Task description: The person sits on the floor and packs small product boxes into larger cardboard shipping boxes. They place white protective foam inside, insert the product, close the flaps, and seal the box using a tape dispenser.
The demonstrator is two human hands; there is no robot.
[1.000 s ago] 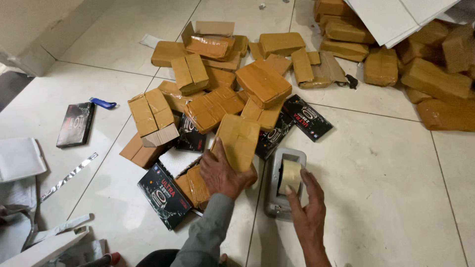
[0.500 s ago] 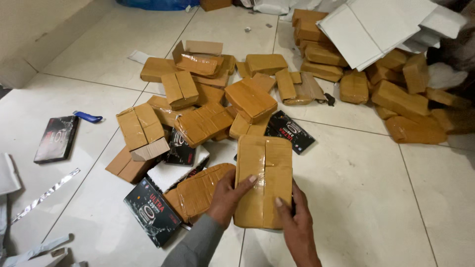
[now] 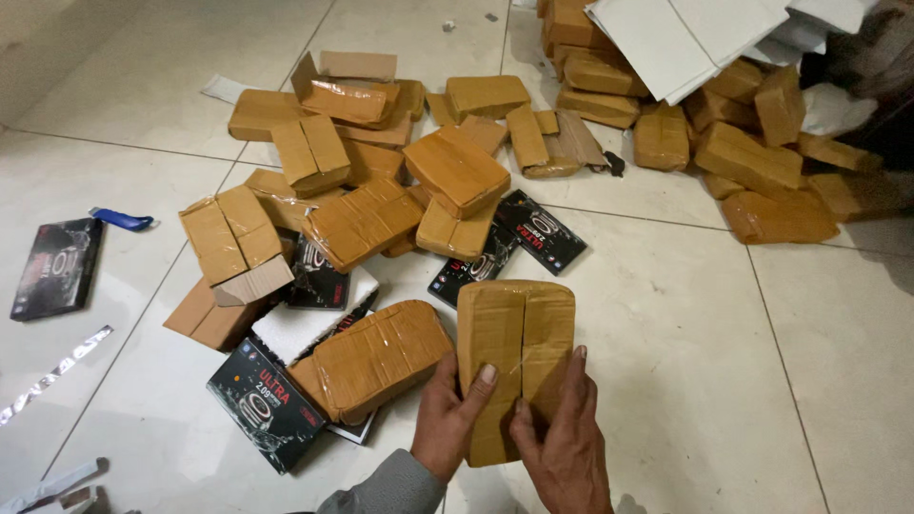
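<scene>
Taped parcel (image 3: 514,352) lifted nearer, glossy.

Taped brown parcels (image 3: 457,169) on tiled floor (image 3: 666,362)

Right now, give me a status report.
Left hand and right hand both grip brown taped parcel. Another parcel close at left. Nothing blocking.

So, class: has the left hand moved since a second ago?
Yes. The left hand left the parcel pile and now grips the brown taped parcel nearer the person.
</scene>
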